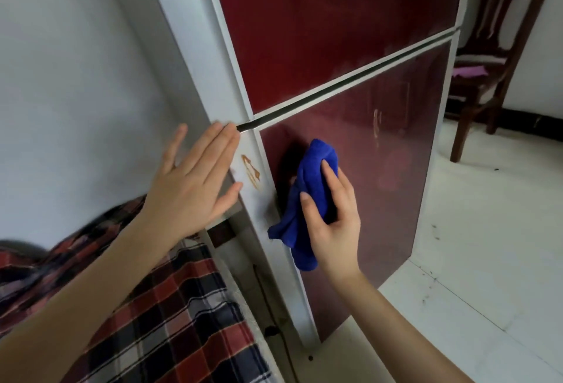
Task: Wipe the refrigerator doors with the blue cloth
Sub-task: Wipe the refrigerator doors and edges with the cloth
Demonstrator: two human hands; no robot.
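Your right hand [330, 224] is closed around the blue cloth [307, 199], and you press the bunched cloth flat against the lower door [380, 169] of the refrigerator, close to that door's left edge and a little below the gap between the two doors. Your left hand [195, 181] is open, with the fingers stretched out flat on the pale side of the fridge [195, 47]; it holds nothing and looks like it is there to steady you. I think you are somewhere in the middle of the job, but it is hard to be sure. The upper door [335, 26] has pale smudges near its lower right part, so it may need more wiping. The lower door has a light streak [377, 126] out to the right of the cloth, and cloudy patches below that streak, so that part does not look clean yet. There is also a brown stain [251, 171] on the pale frame strip just left of the cloth, between your two hands. What is left, I think, is to rub across the rest of the lower door, out to the right and down to the bottom. A wooden chair [499, 56] stands far off on the right, and a checked cloth [158, 306] lies near you on the left.
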